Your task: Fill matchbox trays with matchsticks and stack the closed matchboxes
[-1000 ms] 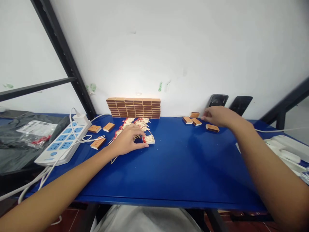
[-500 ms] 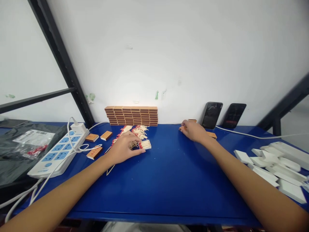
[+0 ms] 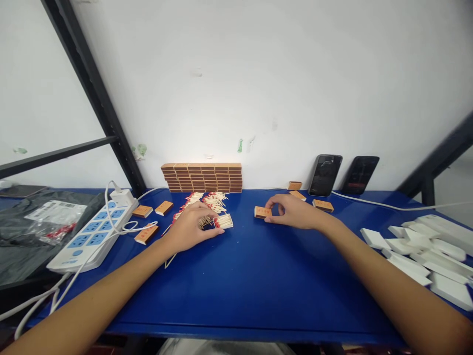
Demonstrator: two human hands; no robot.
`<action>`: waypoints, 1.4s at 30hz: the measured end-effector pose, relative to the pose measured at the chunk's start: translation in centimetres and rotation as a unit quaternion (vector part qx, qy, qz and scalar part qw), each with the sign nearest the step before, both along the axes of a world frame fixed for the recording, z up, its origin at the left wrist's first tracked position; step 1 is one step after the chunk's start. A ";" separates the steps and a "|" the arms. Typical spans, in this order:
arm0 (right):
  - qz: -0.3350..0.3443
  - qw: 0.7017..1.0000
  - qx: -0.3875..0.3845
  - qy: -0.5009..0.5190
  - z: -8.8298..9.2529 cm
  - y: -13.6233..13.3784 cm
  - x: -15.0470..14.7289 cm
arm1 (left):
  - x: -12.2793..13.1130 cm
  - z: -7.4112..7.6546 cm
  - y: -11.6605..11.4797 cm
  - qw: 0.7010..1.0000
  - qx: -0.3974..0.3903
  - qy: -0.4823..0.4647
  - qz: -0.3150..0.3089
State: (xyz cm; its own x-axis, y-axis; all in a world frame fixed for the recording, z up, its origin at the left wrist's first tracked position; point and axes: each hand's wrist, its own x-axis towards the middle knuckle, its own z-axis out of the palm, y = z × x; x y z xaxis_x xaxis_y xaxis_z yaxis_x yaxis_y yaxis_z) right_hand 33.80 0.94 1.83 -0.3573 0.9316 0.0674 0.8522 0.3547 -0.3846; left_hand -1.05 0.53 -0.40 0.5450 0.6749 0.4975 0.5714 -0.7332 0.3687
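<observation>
Near the middle of the blue table [image 3: 240, 286], one match tray [image 3: 224, 221] sits with its long axis running roughly left to right, the red heads toward the left and the pale sticks pointing right. The left hand [image 3: 192, 224] grips its left end between thumb and fingers. To the right, across a gap, the right hand [image 3: 291, 211] pinches one orange matchbox [image 3: 262, 212] by its right end; this box also lies lengthwise from side to side, a dark edge facing the person. Behind the tray are two heaps of loose matches [image 3: 215, 201], too many to count, then one stack of matchboxes [image 3: 201, 177] by the wall. Three loose boxes [image 3: 164, 207] lie on the left, beside one power strip [image 3: 92, 231]; three more boxes [image 3: 323, 205] sit on the right, near two phones [image 3: 325, 175]. Farther right, white pieces [image 3: 421, 246] overlap too much to count.
</observation>
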 end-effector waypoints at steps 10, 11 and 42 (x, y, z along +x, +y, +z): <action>0.077 0.991 0.030 0.108 -0.4 -3.1 -5.8 | 0.2 -0.1 0.1 0.999 0.024 -0.006 -0.025; 0.081 0.989 0.037 0.119 -0.5 -3.0 -5.8 | 0.2 -0.1 0.1 0.999 0.024 -0.008 -0.031; 0.162 0.929 -0.109 0.315 -1.0 -5.3 -8.5 | 0.8 0.5 -1.5 0.983 -0.077 -0.093 -0.136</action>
State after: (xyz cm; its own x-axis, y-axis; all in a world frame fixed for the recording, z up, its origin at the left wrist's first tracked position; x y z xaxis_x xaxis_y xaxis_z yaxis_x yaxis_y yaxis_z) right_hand 25.29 -4.32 0.85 -0.5746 0.7985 0.1796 0.2967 0.4077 -0.8636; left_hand -0.27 -0.98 0.13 0.6251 0.5920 0.5086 0.2741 -0.7767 0.5672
